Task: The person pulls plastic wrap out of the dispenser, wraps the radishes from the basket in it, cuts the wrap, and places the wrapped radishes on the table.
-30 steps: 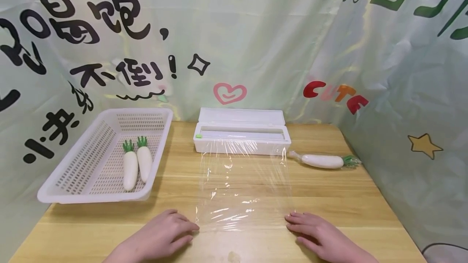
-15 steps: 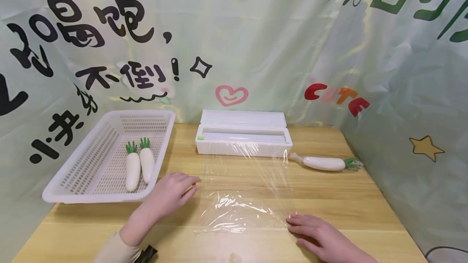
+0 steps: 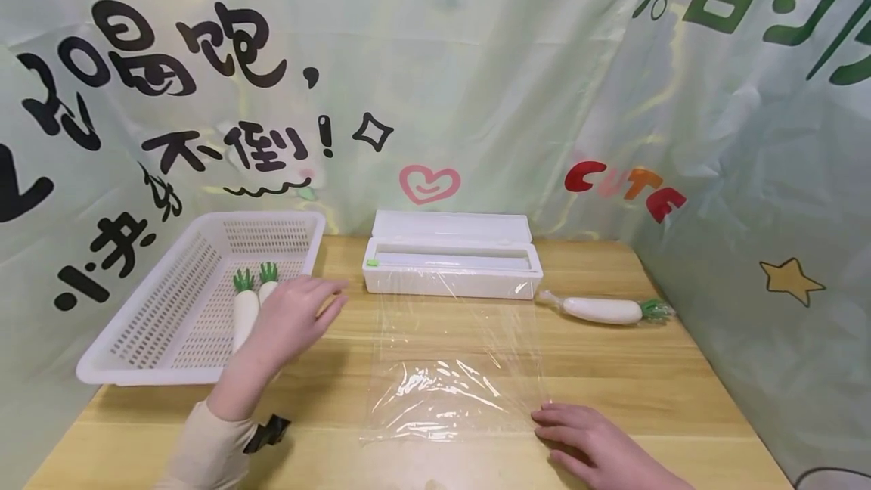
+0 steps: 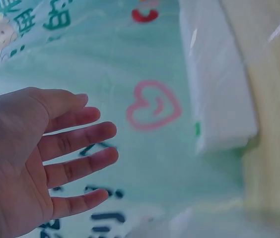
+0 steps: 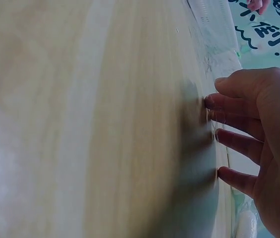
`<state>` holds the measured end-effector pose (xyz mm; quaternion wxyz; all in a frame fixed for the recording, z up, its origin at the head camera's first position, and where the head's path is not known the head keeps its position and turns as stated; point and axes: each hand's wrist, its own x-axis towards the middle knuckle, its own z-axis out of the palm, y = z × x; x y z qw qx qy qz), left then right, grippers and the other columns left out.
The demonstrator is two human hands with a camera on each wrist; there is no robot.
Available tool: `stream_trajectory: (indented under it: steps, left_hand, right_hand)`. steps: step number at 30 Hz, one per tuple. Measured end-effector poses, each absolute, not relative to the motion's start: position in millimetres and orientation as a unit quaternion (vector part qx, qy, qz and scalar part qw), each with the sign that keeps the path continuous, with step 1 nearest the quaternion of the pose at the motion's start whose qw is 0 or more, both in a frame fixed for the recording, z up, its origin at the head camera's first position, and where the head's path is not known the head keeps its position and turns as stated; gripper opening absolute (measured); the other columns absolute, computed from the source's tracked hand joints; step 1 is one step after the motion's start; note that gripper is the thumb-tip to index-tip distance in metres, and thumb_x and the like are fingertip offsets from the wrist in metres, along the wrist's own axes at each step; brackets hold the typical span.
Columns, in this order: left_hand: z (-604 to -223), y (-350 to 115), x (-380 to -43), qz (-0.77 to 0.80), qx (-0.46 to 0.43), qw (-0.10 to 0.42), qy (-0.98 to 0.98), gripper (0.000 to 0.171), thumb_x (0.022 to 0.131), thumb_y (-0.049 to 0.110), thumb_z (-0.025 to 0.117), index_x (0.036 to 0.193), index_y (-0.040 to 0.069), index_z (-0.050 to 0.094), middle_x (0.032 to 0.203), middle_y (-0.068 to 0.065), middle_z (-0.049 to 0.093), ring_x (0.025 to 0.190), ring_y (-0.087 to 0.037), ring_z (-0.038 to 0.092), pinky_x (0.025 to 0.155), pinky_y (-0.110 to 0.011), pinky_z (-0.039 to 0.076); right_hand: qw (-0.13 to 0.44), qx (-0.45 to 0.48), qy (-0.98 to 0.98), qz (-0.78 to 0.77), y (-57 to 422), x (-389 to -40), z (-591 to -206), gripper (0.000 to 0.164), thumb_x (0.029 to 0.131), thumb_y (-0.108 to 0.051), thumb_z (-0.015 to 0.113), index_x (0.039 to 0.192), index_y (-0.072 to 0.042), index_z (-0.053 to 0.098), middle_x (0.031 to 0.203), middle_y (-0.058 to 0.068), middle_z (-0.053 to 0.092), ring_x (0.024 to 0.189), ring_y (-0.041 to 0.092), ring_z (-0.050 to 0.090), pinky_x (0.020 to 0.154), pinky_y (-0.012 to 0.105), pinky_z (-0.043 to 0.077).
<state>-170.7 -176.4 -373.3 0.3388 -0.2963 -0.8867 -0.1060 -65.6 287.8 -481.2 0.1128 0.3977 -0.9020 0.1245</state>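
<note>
My left hand [image 3: 292,320] is raised beside the right rim of a white plastic basket [image 3: 95,369], fingers spread and nothing in them; its open palm shows in the left wrist view. Two white radishes with green tops lie in the basket; the left radish [image 3: 245,314] is partly behind my hand, as is the right radish [image 3: 268,289]. My right hand [image 3: 588,437] rests on the table, its fingertips at the near right corner of a clear sheet of cling film [image 3: 442,392]. The film runs from a white cling film dispenser [image 3: 452,283], whose lid stands up.
A film-wrapped radish [image 3: 602,310] lies on the wooden table [image 3: 653,384] right of the dispenser. A printed curtain [image 3: 510,97] hangs close behind and along both sides. A dark cable [image 3: 830,469] curves at the lower right.
My left hand has let go of the film's near left corner and moved up and left toward the basket. The film's near edge has crumpled slightly. My right hand stays at its corner.
</note>
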Motion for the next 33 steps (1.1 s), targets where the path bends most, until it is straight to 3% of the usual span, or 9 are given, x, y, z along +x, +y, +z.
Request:
stream_trajectory:
  steps: [5,12,18,21,26,33]
  left_hand:
    - [-351,-203,-172,-0.086,-0.254,0.344,-0.9,0.023,0.085,0.02,0.07,0.104,0.008,0.071,0.098,-0.01,0.076,0.088,-0.032,0.071,0.079,-0.048,0.055]
    - [-337,-238,-176,-0.05,-0.189,0.307,-0.931,0.026,0.086,0.023,0.068,0.108,0.009,0.069,0.102,-0.015,0.073,0.098,-0.039,0.065,0.084,-0.057,0.048]
    - [-356,-267,-184,0.012,-0.157,0.291,-0.944,0.027,0.082,0.034,0.069,0.095,0.01,0.067,0.095,-0.014,0.071,0.096,-0.038,0.059,0.086,-0.058,0.042]
    - [-371,-279,-187,0.036,-0.143,0.258,-0.955,0.029,0.082,0.038,0.066,0.091,0.01,0.065,0.093,-0.014,0.067,0.095,-0.038,0.056,0.085,-0.057,0.039]
    - [-392,-293,-190,0.056,-0.117,0.188,-0.974,0.037,0.084,0.045,0.064,0.095,0.01,0.065,0.096,-0.014,0.064,0.096,-0.037,0.052,0.082,-0.057,0.037]
    - [-413,-307,-193,0.08,-0.084,0.076,-0.99,0.055,0.082,0.055,0.065,0.101,0.003,0.065,0.101,-0.021,0.061,0.1,-0.042,0.051,0.085,-0.063,0.036]
  right_hand:
    - [0.112,0.399,-0.901,0.13,290,-66,-484,0.033,0.089,-0.032,0.069,0.123,-0.029,0.066,0.125,-0.011,0.066,0.113,0.014,0.063,0.087,0.033,0.053]
    - [0.13,0.407,-0.894,0.133,290,-67,-486,0.034,0.088,-0.031,0.071,0.121,-0.029,0.067,0.125,-0.011,0.066,0.113,0.014,0.063,0.095,0.02,0.046]
    - [0.132,0.411,-0.892,0.132,289,-69,-488,0.033,0.088,-0.031,0.071,0.12,-0.029,0.067,0.125,-0.011,0.066,0.113,0.014,0.063,0.087,0.03,0.052]
    - [0.132,0.412,-0.891,0.136,289,-69,-489,0.033,0.088,-0.031,0.071,0.12,-0.028,0.067,0.125,-0.011,0.066,0.113,0.014,0.063,0.087,0.031,0.053]
    - [0.137,0.41,-0.89,0.141,290,-69,-490,0.034,0.087,-0.031,0.072,0.12,-0.028,0.067,0.126,-0.01,0.066,0.113,0.013,0.063,0.096,0.015,0.042]
    - [0.142,0.415,-0.887,0.147,291,-71,-490,0.036,0.086,-0.029,0.073,0.121,-0.027,0.067,0.126,-0.009,0.065,0.113,0.015,0.062,0.102,0.009,0.034]
